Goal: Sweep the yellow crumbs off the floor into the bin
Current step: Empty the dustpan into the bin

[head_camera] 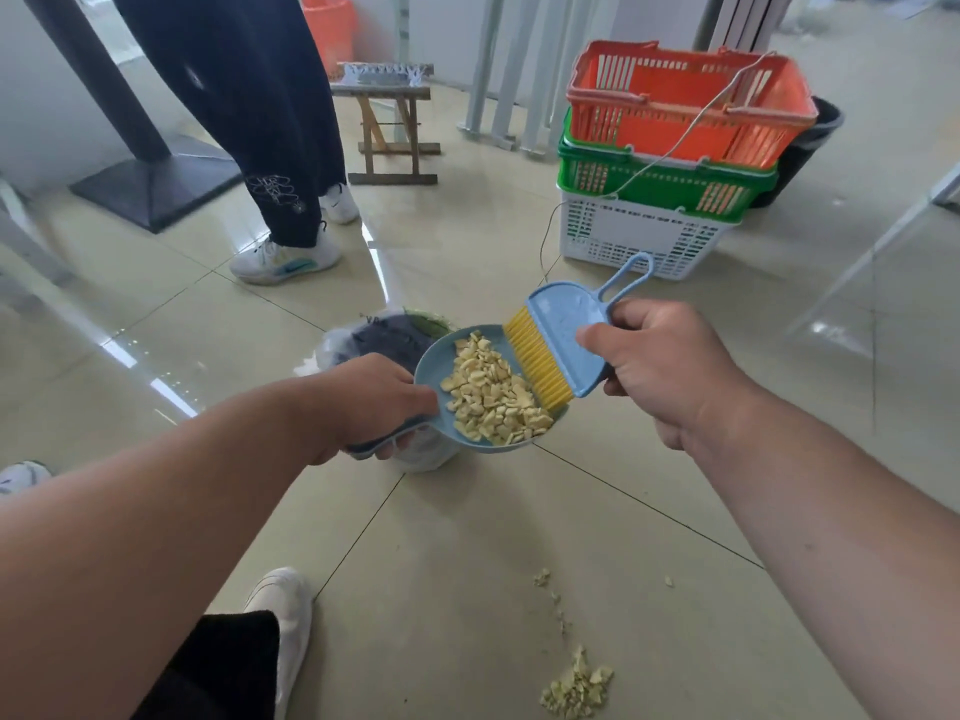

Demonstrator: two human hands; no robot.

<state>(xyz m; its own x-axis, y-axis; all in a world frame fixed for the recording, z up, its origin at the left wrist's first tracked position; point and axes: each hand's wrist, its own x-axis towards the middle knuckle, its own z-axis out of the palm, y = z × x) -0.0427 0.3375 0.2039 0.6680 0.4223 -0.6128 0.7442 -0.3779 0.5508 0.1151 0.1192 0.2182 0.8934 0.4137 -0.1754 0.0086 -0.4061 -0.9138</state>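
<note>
Head view: a light blue plastic dustpan [441,371], heaped with pale yellow crumbs [491,394], is held above the floor by the left hand [374,402], whose fingers are curled round its handle at the pan's 8 o'clock. At the pan's 2 o'clock a small blue hand brush with yellow bristles [563,332] is gripped by the right hand [660,366], its bristles laid against the crumbs at the pan's edge. A bin lined with a plastic bag [379,335] is seen just beyond and partly under the pan, at 11 o'clock. More yellow crumbs [576,685] are left on the beige tiled floor [467,563] at 5 o'clock. Three stacked plastic baskets [670,163] are stood at 1 o'clock, and a standing person's legs [270,122] at 11 o'clock.
</note>
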